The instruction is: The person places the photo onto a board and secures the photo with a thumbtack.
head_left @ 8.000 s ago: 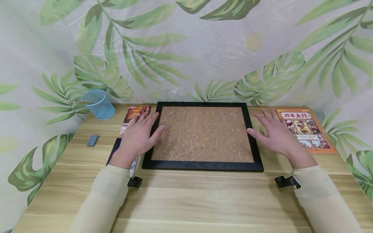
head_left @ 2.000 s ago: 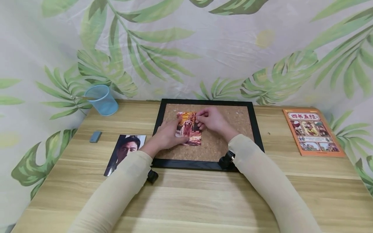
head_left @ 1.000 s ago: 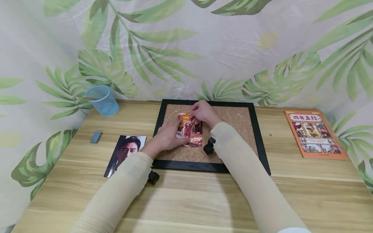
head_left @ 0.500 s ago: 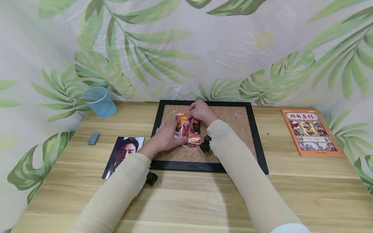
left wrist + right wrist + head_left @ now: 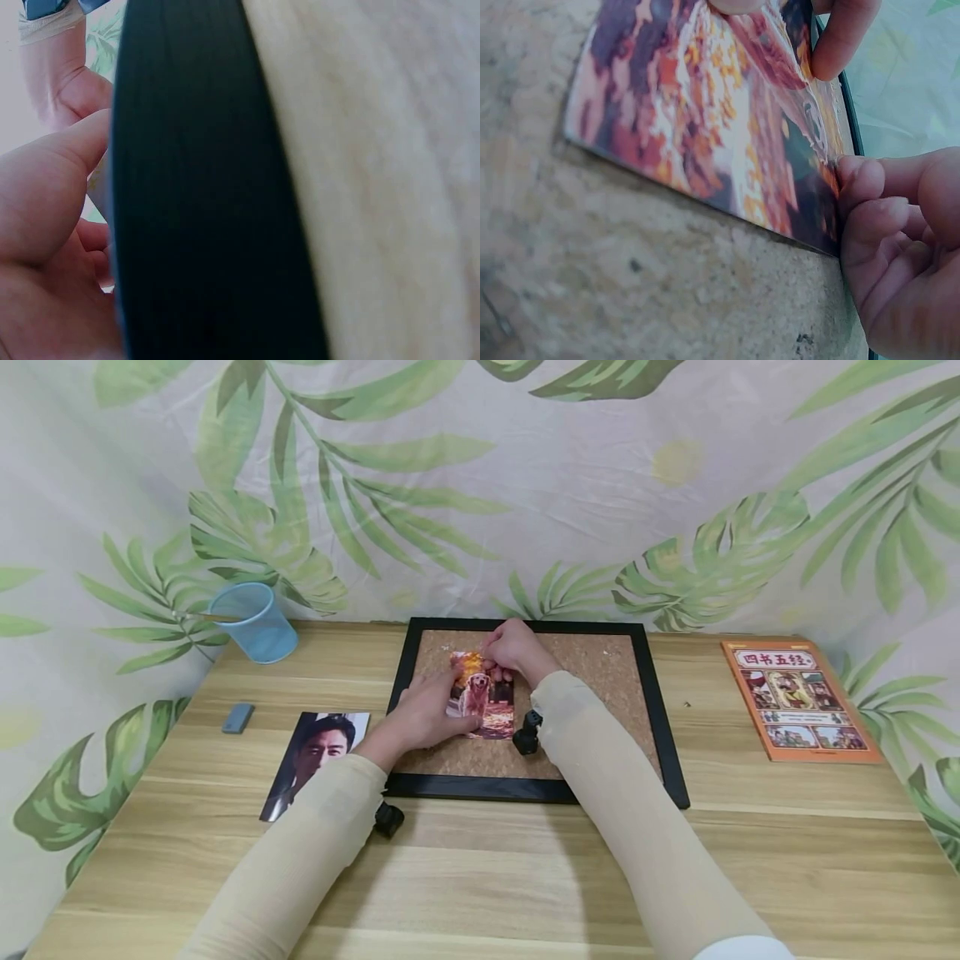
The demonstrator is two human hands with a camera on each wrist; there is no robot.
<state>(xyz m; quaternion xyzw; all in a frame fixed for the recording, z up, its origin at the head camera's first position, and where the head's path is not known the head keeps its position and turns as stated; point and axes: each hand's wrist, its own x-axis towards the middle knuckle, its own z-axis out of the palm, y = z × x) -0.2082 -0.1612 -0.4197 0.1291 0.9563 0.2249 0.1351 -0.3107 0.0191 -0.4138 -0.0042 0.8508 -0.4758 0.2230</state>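
Note:
A photo of a golden dog [image 5: 476,697] lies on the framed cork board [image 5: 592,710], left of its middle. My left hand [image 5: 429,708] rests over the photo's left side, thumb and spread fingers pressing it onto the cork. At the photo's upper right, my right hand [image 5: 517,647] pinches with thumb and index finger. In the right wrist view, the right hand [image 5: 900,225] has its fingertips against the photo's edge. They hide what they pinch, likely a thumbtack. The left wrist view shows the left hand [image 5: 45,225] beside the black frame [image 5: 202,187].
A portrait photo [image 5: 318,752] lies left of the board, partly under the left forearm. Farther left are a grey-blue eraser [image 5: 237,718] and a blue mesh cup [image 5: 262,631] with a stick in it. A small tack [image 5: 687,703] and an orange book [image 5: 798,702] are at right.
Since eight seconds ago, the dog photo has come from left of the board onto the cork, uncovering the portrait. The right hand has moved slightly left and up along the photo over two seconds.

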